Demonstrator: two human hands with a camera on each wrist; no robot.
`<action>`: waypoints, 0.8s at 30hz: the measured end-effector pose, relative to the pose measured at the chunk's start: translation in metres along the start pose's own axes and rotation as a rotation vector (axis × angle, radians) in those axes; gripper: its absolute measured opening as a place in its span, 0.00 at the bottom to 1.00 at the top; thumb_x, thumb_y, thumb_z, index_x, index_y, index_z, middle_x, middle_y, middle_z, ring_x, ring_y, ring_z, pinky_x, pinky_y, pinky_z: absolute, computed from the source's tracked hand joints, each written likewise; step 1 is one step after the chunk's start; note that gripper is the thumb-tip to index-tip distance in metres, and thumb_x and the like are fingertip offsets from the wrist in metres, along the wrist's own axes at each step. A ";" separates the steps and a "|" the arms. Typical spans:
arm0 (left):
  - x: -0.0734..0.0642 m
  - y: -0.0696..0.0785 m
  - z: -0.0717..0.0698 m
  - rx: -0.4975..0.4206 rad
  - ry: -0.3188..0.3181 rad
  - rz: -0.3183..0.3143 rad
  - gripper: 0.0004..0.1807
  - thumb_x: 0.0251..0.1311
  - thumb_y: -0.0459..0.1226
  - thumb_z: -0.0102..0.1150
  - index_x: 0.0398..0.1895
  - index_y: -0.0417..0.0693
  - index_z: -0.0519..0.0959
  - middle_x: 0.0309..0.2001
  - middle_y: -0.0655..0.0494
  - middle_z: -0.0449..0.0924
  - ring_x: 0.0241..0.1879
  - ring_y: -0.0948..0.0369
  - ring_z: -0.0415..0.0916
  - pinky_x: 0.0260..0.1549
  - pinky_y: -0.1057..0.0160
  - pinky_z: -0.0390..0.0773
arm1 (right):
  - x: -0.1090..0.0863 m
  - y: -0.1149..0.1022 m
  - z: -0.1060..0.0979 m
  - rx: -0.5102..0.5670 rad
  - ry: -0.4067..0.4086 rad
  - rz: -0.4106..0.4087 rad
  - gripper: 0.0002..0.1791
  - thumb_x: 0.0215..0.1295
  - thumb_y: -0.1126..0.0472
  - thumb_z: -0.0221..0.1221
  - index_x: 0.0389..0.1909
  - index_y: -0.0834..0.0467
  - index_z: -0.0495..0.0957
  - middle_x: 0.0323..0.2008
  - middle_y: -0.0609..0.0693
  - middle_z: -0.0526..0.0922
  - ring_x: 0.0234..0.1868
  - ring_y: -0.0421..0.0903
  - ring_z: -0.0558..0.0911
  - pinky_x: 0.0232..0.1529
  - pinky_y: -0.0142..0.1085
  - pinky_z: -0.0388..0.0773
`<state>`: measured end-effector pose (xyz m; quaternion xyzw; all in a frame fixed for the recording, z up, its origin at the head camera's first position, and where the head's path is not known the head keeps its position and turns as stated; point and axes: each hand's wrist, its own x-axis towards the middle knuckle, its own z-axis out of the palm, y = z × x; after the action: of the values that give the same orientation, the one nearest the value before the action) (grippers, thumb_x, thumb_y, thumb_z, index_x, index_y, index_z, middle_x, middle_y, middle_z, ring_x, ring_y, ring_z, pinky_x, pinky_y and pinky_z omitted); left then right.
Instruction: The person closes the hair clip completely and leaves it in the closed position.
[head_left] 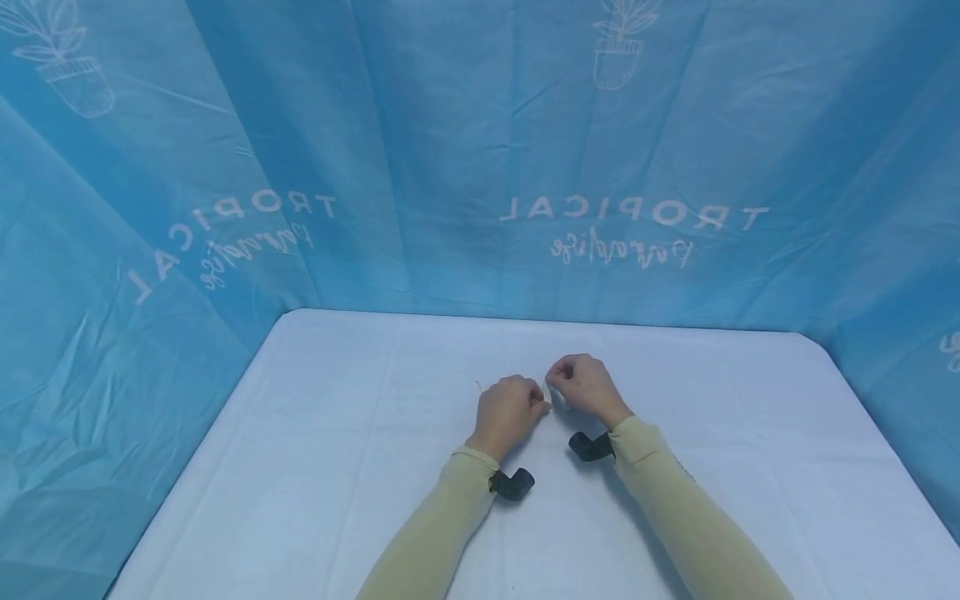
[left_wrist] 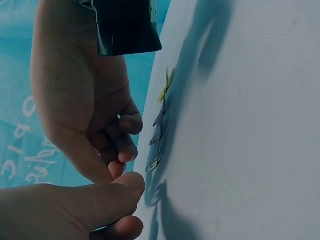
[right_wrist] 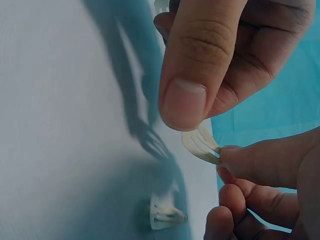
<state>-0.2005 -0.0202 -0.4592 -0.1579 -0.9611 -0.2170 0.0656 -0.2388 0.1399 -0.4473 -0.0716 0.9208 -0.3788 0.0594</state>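
My left hand (head_left: 510, 412) and right hand (head_left: 587, 390) meet over the white table. Between them is a small cream slotted loop (right_wrist: 200, 145), bent into a curve. The left thumb (right_wrist: 185, 105) covers one end in the right wrist view, and the left hand pinches it there. At the other end, the right hand pinches with thumb (right_wrist: 260, 162) and fingertip. Close by on the table lies a row of thin loops, a yellow one (left_wrist: 163, 93), purple ones (left_wrist: 156, 136) and a greenish one (left_wrist: 153, 163), mostly behind the right hand in the head view.
A pale slotted piece (right_wrist: 167, 216) rests on the table below the right fingers. Left of the left hand, a tiny pale strand (head_left: 478, 387) pokes out. Black wrist mounts (head_left: 514, 485) stick out inward from both sleeves. Blue printed curtains (head_left: 450, 167) enclose the white table (head_left: 337, 417).
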 end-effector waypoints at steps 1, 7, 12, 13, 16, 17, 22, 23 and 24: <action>0.000 0.001 0.001 -0.002 0.005 0.001 0.09 0.59 0.45 0.72 0.34 0.51 0.87 0.27 0.62 0.80 0.26 0.66 0.75 0.26 0.68 0.73 | 0.000 0.001 0.000 -0.006 0.000 -0.005 0.08 0.67 0.62 0.59 0.38 0.64 0.83 0.24 0.50 0.80 0.21 0.43 0.76 0.25 0.35 0.73; 0.001 0.004 0.006 -0.009 -0.013 -0.021 0.09 0.58 0.45 0.73 0.33 0.51 0.87 0.25 0.63 0.78 0.24 0.67 0.72 0.25 0.68 0.71 | 0.000 0.002 -0.003 -0.038 -0.016 -0.005 0.08 0.65 0.64 0.59 0.36 0.64 0.84 0.22 0.49 0.80 0.20 0.43 0.75 0.23 0.35 0.71; 0.002 0.005 0.007 -0.007 -0.030 -0.038 0.10 0.58 0.46 0.73 0.34 0.52 0.87 0.25 0.64 0.78 0.25 0.67 0.73 0.25 0.68 0.72 | 0.002 0.004 -0.003 -0.080 -0.041 0.018 0.08 0.65 0.63 0.61 0.34 0.64 0.84 0.22 0.49 0.80 0.22 0.44 0.75 0.24 0.35 0.70; 0.003 0.005 0.008 -0.009 -0.031 -0.038 0.10 0.57 0.46 0.73 0.34 0.52 0.87 0.25 0.64 0.78 0.25 0.67 0.73 0.25 0.68 0.72 | 0.003 0.004 -0.003 -0.090 -0.045 0.017 0.08 0.65 0.62 0.61 0.34 0.63 0.85 0.22 0.49 0.80 0.22 0.44 0.75 0.24 0.35 0.70; 0.004 0.005 0.008 -0.016 -0.035 -0.039 0.10 0.58 0.46 0.73 0.34 0.52 0.87 0.25 0.64 0.79 0.25 0.67 0.73 0.24 0.68 0.72 | 0.003 0.005 -0.003 -0.116 -0.049 0.015 0.08 0.65 0.62 0.61 0.34 0.63 0.85 0.22 0.48 0.81 0.22 0.44 0.75 0.24 0.35 0.70; 0.005 0.005 0.009 -0.017 -0.037 -0.038 0.10 0.58 0.47 0.73 0.34 0.52 0.87 0.25 0.64 0.79 0.24 0.67 0.73 0.24 0.68 0.72 | 0.003 0.005 -0.004 -0.122 -0.050 0.015 0.08 0.65 0.62 0.61 0.34 0.62 0.85 0.22 0.48 0.81 0.22 0.44 0.75 0.24 0.35 0.70; 0.006 0.004 0.010 -0.020 -0.047 -0.039 0.09 0.58 0.46 0.72 0.34 0.52 0.87 0.25 0.64 0.80 0.24 0.68 0.72 0.24 0.68 0.71 | 0.003 0.003 -0.003 -0.161 -0.051 0.013 0.08 0.64 0.62 0.61 0.35 0.62 0.86 0.23 0.48 0.82 0.22 0.44 0.76 0.24 0.35 0.70; 0.007 0.004 0.011 -0.018 -0.047 -0.039 0.09 0.58 0.46 0.72 0.34 0.52 0.87 0.25 0.64 0.80 0.25 0.68 0.72 0.24 0.68 0.71 | 0.003 0.003 -0.002 -0.168 -0.050 0.017 0.08 0.64 0.62 0.61 0.35 0.62 0.86 0.24 0.49 0.82 0.23 0.44 0.76 0.25 0.35 0.71; 0.007 0.004 0.011 -0.018 -0.045 -0.038 0.09 0.58 0.46 0.72 0.34 0.52 0.87 0.26 0.64 0.80 0.25 0.68 0.72 0.24 0.68 0.71 | 0.003 0.004 -0.002 -0.175 -0.050 0.017 0.08 0.64 0.62 0.61 0.36 0.62 0.86 0.25 0.49 0.82 0.23 0.44 0.76 0.25 0.35 0.71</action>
<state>-0.2063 -0.0106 -0.4663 -0.1450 -0.9632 -0.2231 0.0382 -0.2426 0.1430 -0.4488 -0.0779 0.9491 -0.2946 0.0791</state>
